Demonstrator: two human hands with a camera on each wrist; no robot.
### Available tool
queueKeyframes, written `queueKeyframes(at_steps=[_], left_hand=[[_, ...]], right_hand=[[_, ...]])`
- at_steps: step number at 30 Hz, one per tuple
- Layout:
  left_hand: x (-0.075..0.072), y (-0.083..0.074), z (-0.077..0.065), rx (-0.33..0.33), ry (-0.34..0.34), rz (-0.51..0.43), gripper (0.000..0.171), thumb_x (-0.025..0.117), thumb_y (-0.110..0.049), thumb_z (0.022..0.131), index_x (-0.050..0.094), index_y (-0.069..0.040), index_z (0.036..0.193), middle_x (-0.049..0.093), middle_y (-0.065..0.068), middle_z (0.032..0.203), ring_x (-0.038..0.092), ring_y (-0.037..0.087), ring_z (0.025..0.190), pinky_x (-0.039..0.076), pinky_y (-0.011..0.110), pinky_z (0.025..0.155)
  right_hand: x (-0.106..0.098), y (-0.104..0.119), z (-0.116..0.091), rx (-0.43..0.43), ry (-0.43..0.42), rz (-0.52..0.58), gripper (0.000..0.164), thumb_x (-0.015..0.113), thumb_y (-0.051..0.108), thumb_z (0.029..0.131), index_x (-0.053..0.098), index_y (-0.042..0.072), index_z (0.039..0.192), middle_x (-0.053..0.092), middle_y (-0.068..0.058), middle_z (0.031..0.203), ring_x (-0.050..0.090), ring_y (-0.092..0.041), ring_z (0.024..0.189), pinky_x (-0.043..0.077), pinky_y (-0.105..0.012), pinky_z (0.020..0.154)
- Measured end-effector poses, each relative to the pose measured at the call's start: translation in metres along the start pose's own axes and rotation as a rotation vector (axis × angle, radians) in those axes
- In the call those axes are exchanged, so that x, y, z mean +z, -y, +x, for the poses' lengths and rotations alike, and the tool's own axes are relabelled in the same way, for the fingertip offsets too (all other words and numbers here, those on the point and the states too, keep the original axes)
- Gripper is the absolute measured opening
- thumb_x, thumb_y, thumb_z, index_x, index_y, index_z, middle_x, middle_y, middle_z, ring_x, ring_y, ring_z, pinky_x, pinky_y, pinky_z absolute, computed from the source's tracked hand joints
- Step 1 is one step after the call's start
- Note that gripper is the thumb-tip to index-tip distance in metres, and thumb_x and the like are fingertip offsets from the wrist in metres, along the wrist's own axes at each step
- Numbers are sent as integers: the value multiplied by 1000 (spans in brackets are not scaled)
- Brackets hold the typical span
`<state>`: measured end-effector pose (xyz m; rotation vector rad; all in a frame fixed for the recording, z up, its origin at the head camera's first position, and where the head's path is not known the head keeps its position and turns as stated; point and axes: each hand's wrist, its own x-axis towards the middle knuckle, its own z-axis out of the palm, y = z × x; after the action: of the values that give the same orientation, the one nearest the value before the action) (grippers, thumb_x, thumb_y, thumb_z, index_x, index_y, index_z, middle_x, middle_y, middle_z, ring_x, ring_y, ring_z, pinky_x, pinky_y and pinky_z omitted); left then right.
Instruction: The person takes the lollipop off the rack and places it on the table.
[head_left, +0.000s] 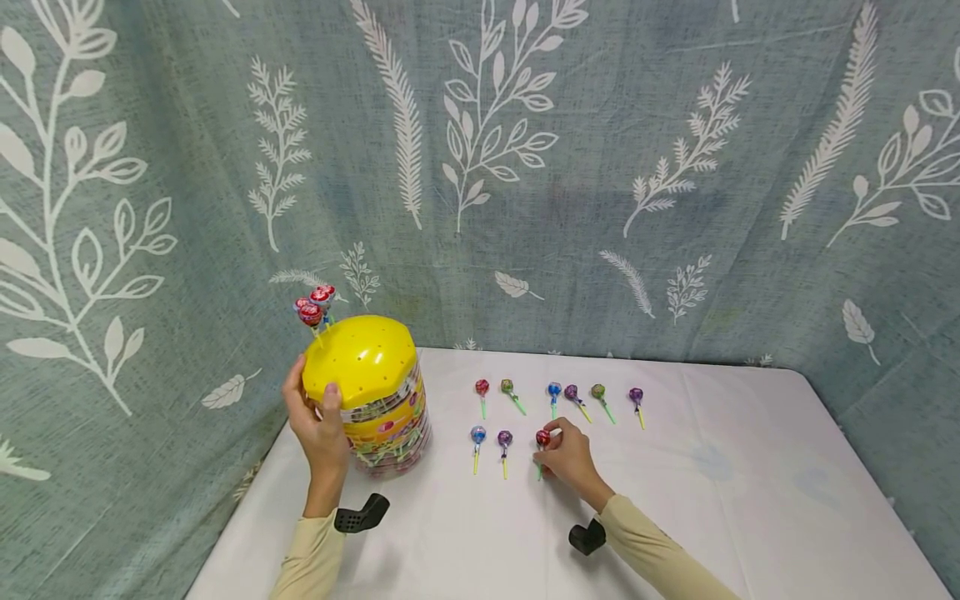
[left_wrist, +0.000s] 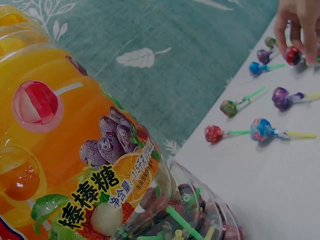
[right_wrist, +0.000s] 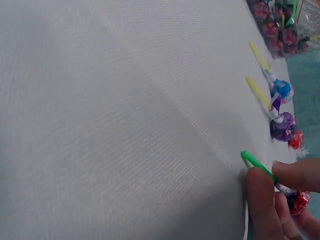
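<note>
The label (left_wrist: 55,145) of the clear jar (head_left: 388,442) carries the characters 棒棒糖 and, beside them, 净含量 with the figure 1.5千克; the smaller line below is too fine to read. Printed grapes, an orange slice and lollipop pictures surround the text. The jar stands at the left of the white-covered bench (head_left: 750,500), with wrapped lollipops visible inside its lower part. Its yellow lid (head_left: 363,354) is perforated with small holes; three red lollipops (head_left: 310,313) stand upright at its far left edge. Six lollipops (head_left: 554,389) lie in the rear row; a blue lollipop (head_left: 478,435) and a purple lollipop (head_left: 505,438) lie in front. A leaf-patterned curtain (head_left: 525,275) closes off the rear. In the left wrist view, the jar blocks the left side.

The left hand (head_left: 321,429) grips the jar at the lid's edge, thumb forward. The right hand (head_left: 572,454) pinches a red lollipop (head_left: 542,437) by its green stick between thumb and finger, at the right end of the front row.
</note>
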<state>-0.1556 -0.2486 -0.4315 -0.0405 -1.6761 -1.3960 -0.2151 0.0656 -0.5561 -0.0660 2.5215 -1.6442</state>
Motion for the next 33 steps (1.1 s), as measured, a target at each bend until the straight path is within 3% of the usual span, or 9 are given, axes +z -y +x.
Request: queueKeyframes(at_steps=[10,16,20,26,33], left_hand=[[1,1,-1,6,1,-16,59,47,-15,85,35,2,140,47,4,128,49,16,103,41,22,85],[-3,0,1,-24,23,23,59,48,-16,86,35,1,141,45,6,132,48,15,105,40,22,85],[-7,-4,3,-55,41,44,58,50,-16,86,36,0,141,43,9,136,47,14,109,39,22,86],[-8,-11,7,-88,50,41,58,53,-15,86,37,2,139,42,13,138,41,15,121,35,26,94],[-5,-17,9,-123,41,51,57,54,-16,87,38,2,138,42,14,137,39,20,123,32,29,95]], right_hand=[[3,8,2,-32,-6,-71,36,73,0,74,56,-1,106,55,-7,73,53,-14,49,45,-27,43],[-2,21,4,-117,-6,-66,32,73,-1,74,58,-2,103,56,-7,73,51,-13,49,45,-28,44],[-9,34,5,-185,5,-39,29,73,-1,75,59,-2,101,57,-7,73,52,-14,50,46,-29,44],[-23,59,6,-207,0,10,24,73,1,77,60,5,98,58,-9,78,54,-15,56,48,-29,46],[-33,94,5,-274,21,46,23,71,2,79,61,6,99,59,-9,81,56,-18,62,50,-33,50]])
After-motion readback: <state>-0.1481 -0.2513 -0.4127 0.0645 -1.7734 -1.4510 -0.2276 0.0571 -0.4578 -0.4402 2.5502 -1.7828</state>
